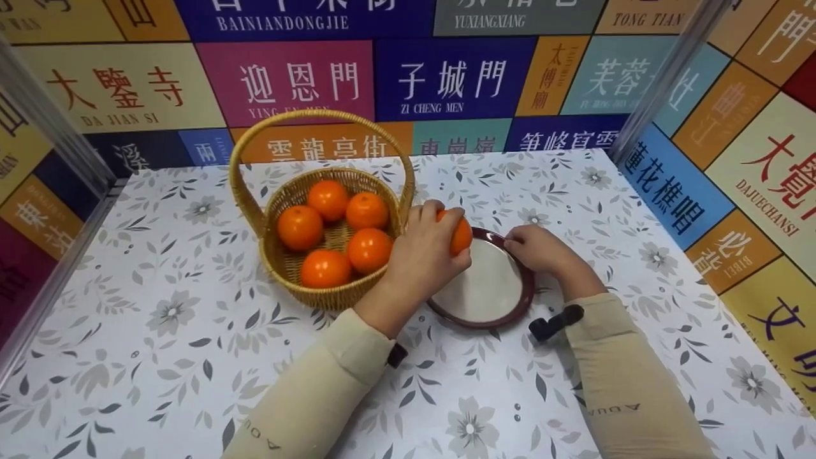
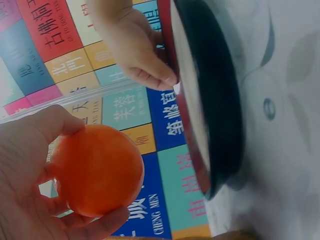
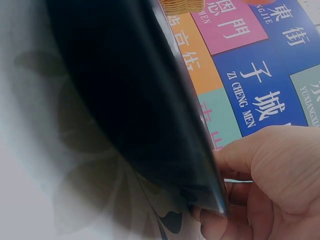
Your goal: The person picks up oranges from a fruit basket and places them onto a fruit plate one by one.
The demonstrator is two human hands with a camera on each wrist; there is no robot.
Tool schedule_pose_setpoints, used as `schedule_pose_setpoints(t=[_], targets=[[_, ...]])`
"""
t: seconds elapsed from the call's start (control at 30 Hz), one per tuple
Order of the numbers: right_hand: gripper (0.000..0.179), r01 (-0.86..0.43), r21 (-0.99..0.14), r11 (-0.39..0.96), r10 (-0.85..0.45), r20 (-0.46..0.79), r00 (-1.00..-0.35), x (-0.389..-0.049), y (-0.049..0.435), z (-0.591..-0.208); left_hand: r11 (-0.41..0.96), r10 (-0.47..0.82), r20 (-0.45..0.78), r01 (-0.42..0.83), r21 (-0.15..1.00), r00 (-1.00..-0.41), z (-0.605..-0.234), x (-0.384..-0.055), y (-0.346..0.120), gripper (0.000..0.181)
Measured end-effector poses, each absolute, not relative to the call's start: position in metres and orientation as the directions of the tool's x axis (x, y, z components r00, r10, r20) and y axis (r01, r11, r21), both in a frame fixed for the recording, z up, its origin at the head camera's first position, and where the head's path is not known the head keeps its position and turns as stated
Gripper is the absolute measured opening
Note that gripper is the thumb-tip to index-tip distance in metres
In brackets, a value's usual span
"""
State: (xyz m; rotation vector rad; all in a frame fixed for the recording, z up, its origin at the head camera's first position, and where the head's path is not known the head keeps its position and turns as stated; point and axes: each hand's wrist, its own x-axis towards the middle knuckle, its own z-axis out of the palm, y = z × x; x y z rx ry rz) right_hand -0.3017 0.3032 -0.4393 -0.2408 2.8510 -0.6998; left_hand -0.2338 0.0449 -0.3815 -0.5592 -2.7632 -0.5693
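In the head view my left hand [image 1: 421,258] holds an orange [image 1: 461,233] above the left edge of a round plate [image 1: 484,287]. The left wrist view shows the thumb and fingers curled round this orange [image 2: 100,170]. The plate has a white inside, a dark red rim and a dark underside [image 3: 120,85]. My right hand [image 1: 542,252] pinches the plate's right rim between thumb and fingers, seen closely in the right wrist view. Left of the plate stands a wicker basket [image 1: 338,298] with a tall arched handle, and several oranges [image 1: 299,227] lie in it.
A white tablecloth [image 1: 172,312] with grey flowers and leaves covers the table. Coloured panels with Chinese lettering [image 1: 452,80] stand behind and at both sides. The basket's handle [image 1: 319,115] rises near the back edge, left of my left hand.
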Motion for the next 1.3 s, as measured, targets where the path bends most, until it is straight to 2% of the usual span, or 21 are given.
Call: schedule_pose_setpoints(t=[0.37,0.63,1.3], targets=[[0.030,-0.070,-0.472,0.879,-0.174,-0.180,-0.968,-0.299,0.301,-0.435,0.868,0.329,0.172,0.370,0.331,-0.928,-0.400,-0.252,0.060,0.059],[0.025,-0.111,-0.476,0.872,-0.202,-0.143,-0.969,-0.300,0.303,-0.438,0.860,0.349,0.150,0.380,0.341,-0.925,-0.409,-0.258,0.066,0.058],[0.031,-0.075,-0.471,0.879,-0.183,-0.188,-0.965,-0.298,0.301,-0.435,0.875,0.342,0.104,0.356,0.329,-0.934,-0.416,-0.266,0.070,0.063]])
